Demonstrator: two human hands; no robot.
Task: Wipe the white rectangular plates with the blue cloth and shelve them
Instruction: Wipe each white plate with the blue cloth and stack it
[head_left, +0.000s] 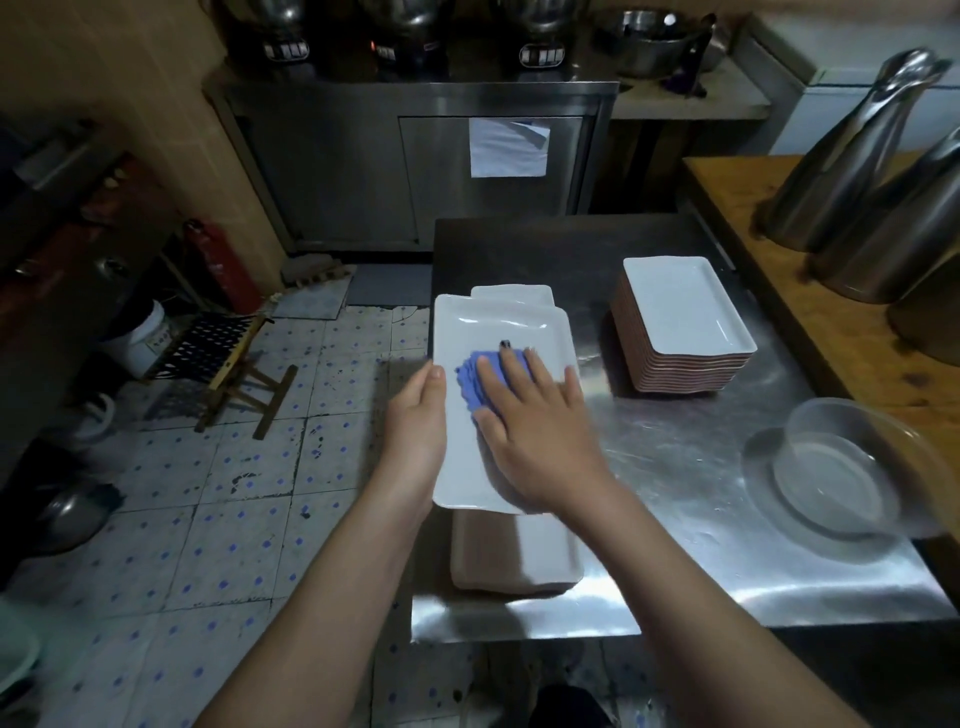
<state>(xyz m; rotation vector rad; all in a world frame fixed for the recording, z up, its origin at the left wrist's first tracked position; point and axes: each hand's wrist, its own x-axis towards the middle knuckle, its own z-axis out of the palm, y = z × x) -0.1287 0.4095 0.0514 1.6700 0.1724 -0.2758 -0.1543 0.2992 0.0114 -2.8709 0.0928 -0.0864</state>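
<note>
Wiping in progress: your right hand (530, 431) lies flat, fingers straight, pressing the blue cloth (470, 382) onto the white plate (498, 325). It isn't gripping; the cloth is bunched under the fingers and palm, with its edge showing on the thumb side. Your left hand (418, 415) grips the plate's left rim, thumb on top; the other fingers are hidden underneath. The plate is over the left edge of the steel table (675, 467), long axis running away from you, its left rim overhanging that edge. Under it, at the table's near-left corner, is a low stack (519, 561) of similar plates; you can't tell whether the held plate rests on it or is lifted clear. One more plate corner (511, 293) shows past the far end of the held plate, also on the table's left side. A tall stack (680, 322) of white plates with brown undersides stands near the table's far middle, well apart from your hands. A clear bowl (836, 478) sits at the table's right edge. A wooden counter (753, 218) adjoins the table's right side and carries steel jugs (852, 156). A folding stool (228, 358) stands on the tiled floor left of the table.
</note>
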